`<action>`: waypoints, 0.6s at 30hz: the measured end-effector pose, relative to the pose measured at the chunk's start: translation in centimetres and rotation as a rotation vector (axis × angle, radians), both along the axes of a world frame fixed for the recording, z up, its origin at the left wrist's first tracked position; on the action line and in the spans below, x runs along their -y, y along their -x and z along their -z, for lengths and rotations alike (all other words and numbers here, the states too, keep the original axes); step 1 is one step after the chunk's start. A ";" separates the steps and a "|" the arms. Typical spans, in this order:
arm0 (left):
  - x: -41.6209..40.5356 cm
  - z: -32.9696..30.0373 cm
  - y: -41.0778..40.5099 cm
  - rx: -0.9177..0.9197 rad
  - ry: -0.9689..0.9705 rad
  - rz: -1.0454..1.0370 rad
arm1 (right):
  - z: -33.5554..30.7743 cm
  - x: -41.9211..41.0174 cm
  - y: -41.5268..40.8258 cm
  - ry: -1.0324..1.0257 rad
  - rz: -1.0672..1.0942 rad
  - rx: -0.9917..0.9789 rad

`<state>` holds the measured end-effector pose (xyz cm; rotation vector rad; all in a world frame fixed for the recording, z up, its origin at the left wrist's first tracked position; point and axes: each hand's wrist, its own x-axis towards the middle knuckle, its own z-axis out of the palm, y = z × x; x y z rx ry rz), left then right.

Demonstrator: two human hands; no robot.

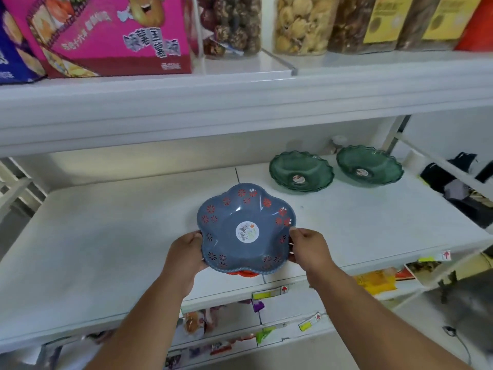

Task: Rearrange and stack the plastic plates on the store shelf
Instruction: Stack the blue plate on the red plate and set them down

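Both hands gripping blue plate [246,231] at the shelf [106,236] front edge: left hand [186,253] and right hand [309,248] closed on opposite rims, keeping it level. Red plate [242,274] peeking beneath, likely nested. Two green plates [301,176] sitting toward the back right corner.

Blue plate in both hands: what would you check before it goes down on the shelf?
1. Grip on both sides: ok. The left hand and right hand hold opposite edges of the blue plate.
2. Plate level: ok, only slightly tilted.
3. What sits beneath it: cannot tell. Something orange shows under the front edge, possibly another plate.
4. Free room on the shelf: ok, bare space to the left.
5. Clear of the green plates: ok, they sit apart, further back on the right.
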<state>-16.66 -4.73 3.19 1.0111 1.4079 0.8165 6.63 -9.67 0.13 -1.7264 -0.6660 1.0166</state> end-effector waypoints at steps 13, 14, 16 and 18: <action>3.1 1.2 -12.2 -0.058 -0.002 0.087 | 0.4 4.6 -12.7 0.049 0.076 0.032; 3.2 1.4 -12.6 -0.062 -0.006 0.094 | 0.4 4.9 -13.0 0.056 0.081 0.031; 3.1 1.9 -13.1 -0.071 -0.020 0.105 | 0.3 5.5 -13.3 0.076 0.093 0.038; 3.0 2.3 -13.5 -0.053 -0.014 0.114 | 0.2 5.9 -13.5 0.084 0.119 0.036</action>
